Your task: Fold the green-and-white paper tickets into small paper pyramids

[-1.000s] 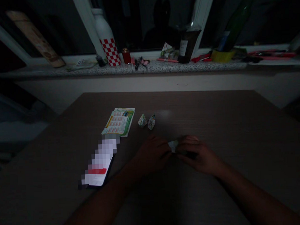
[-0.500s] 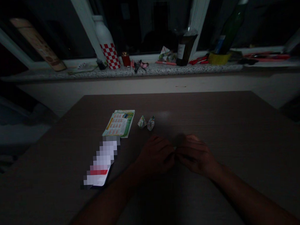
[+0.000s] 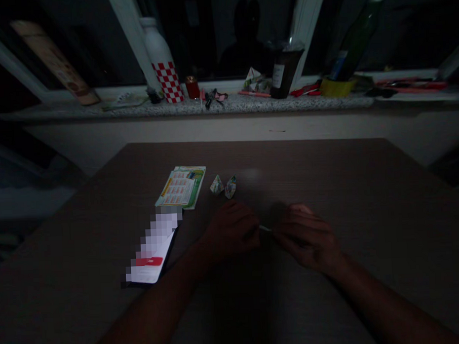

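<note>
Paper piece (image 3: 266, 228), judging by its pale look, shows only as a thin, bright sliver stretched across the short gap between the two hands, above the near middle of the desk (image 3: 313, 171). On the left, the left hand (image 3: 232, 227) is curled, back upward, and its fingers appear to pinch one end; the fingertips themselves are hidden. On the right, the right hand (image 3: 310, 237) seems to have thumb and forefinger pressed together on the other end, the remaining fingers loosely bent above.

Handled well, such a thin thing wants a light, level grip: both ends at one height, pulled just enough to stay straight, since uneven tension could twist or tear it. Any crease is best pressed from the middle outward, edges matched first. The light is dim and the hands throw a shadow toward the near side, so tilting the piece to catch some brightness would help in judging its edges.

Two small folded paper shapes (image 3: 230, 187) stand just beyond the left hand; its knuckles should stay clear of them. The left forearm also lies close beside the lit phone (image 3: 152, 272), near the printed cards (image 3: 179, 188), so that elbow is best kept quiet.
</note>
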The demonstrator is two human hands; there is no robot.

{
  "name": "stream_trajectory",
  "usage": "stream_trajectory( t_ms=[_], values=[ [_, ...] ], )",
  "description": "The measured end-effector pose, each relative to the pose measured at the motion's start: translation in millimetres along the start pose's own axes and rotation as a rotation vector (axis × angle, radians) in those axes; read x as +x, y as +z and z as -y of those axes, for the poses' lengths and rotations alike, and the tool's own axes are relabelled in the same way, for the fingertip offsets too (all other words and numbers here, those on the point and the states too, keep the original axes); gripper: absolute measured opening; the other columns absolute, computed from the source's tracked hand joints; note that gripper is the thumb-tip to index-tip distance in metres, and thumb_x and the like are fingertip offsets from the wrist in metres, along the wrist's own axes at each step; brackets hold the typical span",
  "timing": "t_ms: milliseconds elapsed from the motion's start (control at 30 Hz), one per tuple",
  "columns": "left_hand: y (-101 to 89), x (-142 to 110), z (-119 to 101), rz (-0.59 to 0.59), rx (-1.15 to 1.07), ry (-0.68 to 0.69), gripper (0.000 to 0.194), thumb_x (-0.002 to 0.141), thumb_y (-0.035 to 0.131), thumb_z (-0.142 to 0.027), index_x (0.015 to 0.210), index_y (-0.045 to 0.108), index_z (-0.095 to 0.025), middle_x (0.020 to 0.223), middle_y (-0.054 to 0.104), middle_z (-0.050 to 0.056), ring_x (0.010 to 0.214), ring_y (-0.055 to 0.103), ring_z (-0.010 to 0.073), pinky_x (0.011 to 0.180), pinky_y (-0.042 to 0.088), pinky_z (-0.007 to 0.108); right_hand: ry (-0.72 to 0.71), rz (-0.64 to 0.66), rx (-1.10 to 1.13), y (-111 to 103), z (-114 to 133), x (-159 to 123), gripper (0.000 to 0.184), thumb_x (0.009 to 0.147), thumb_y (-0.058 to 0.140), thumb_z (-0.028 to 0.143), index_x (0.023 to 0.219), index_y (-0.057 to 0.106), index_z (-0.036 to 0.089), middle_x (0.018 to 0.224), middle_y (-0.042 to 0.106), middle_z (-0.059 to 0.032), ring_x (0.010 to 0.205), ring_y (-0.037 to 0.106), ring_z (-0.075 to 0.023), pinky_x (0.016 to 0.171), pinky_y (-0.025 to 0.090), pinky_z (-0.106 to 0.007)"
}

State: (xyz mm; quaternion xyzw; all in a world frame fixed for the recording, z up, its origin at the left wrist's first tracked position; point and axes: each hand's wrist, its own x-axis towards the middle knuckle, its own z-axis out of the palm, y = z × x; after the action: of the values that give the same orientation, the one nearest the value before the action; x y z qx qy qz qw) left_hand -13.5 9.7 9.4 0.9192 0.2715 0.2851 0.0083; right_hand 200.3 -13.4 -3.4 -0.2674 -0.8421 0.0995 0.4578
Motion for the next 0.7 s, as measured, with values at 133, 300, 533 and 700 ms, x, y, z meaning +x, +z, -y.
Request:
stream_trajectory(
  t_ms=[133,300,533,700],
  values=[
    [0.3,-1,2,0.002,-0.007,-0.020,0.007,0.081,0.052,-0.018,0.077,0.057,-0.017,0.080,0.064,0.003,0.076,0.055,0.0151,0.074,0.043,0.030,0.021,0.020,-0.016,-3,-1,0,0.016,0.078,0.065,0.011,0.090,0.065,0.022,0.076,0.071,-0.0016,0.069,0.065,-0.0165,0.075,0.048,-0.037],
    [-3.5,1,-3,0.025,-0.002,0.013,0.008,0.082,0.053,-0.018,0.076,0.058,-0.016,0.079,0.064,0.004,0.076,0.054,0.0160,0.074,0.043,0.031,-0.023,0.015,-0.033,-2,-3,0,0.018,0.078,0.066,0.011,0.093,0.065,0.022,0.079,0.071,-0.0027,0.071,0.065,-0.0165,0.076,0.048,-0.037],
    [0.2,3,-10,-0.013,-0.015,0.025,0.010,0.082,0.051,-0.019,0.077,0.059,-0.016,0.081,0.066,0.004,0.077,0.057,0.0160,0.076,0.043,0.033,-0.076,0.065,-0.040,4,-1,3,0.020,0.080,0.061,0.010,0.096,0.064,0.021,0.079,0.071,-0.0025,0.070,0.064,-0.0163,0.073,0.048,-0.036],
    [1.8,2,-8,-0.066,-0.023,0.073,0.010,0.082,0.051,-0.020,0.076,0.059,-0.016,0.077,0.066,0.003,0.074,0.056,0.0150,0.074,0.043,0.032,-0.110,0.036,-0.076,5,1,2,0.022,0.078,0.063,0.008,0.097,0.063,0.021,0.080,0.071,-0.0031,0.070,0.064,-0.0166,0.074,0.048,-0.038]
  ],
)
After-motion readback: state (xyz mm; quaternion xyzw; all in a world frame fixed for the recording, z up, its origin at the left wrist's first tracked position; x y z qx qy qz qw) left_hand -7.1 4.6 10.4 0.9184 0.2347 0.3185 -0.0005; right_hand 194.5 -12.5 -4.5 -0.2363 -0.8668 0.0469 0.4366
